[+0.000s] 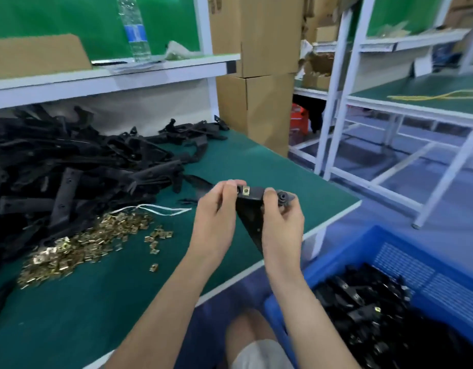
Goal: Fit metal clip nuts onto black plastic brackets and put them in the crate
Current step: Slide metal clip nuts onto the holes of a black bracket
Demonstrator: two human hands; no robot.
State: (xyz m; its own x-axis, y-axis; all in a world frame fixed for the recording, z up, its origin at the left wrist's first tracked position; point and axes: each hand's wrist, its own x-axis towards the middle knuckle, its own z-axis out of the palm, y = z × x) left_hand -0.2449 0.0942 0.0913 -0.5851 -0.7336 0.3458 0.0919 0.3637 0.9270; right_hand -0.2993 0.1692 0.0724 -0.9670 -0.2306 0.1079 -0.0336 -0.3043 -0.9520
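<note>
My left hand [216, 209] and right hand [280, 217] grip a black plastic bracket [252, 209] over the surface [230, 161] edge, the left pinching a clip nut [246, 191] onto its top; fitting seems nearly done, then it needs lowering into the blue crate [405, 259] beside my right

I hold one black bracket [252, 209] upright above the table edge, my left hand [216, 209] pinching its top left corner and my right hand [282, 219] gripping its right side. A brass-coloured clip nut [246, 191] sits on its upper edge. Loose clip nuts [78, 246] lie in a scattered heap to the left, touching a big tangled pile of bare brackets [70, 166]. The blue crate [405, 259] at lower right holds fitted brackets [363, 296].
</note>
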